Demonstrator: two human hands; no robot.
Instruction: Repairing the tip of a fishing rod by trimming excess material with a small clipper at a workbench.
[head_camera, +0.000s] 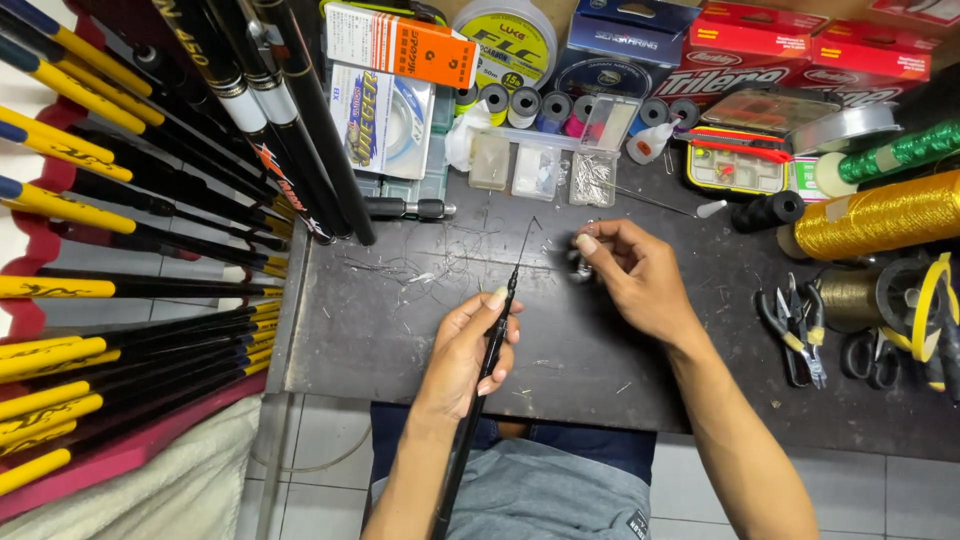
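My left hand (468, 350) grips a thin black fishing rod section (478, 400), its fine tip (528, 232) pointing up over the dark worktable (400, 330). My right hand (632, 275) hovers just right of the tip, with thumb and fingers pinched on something small and dark that I cannot make out. Thin scraps of line lie scattered on the table under both hands.
Many black and yellow rods (130, 200) lean in a rack at the left. Boxes and spools of line (510, 45), small clear containers (540, 165) and a tackle box (740, 150) line the back. Gold thread spools (880, 215), pliers (795, 325) and scissors (870, 355) lie at the right.
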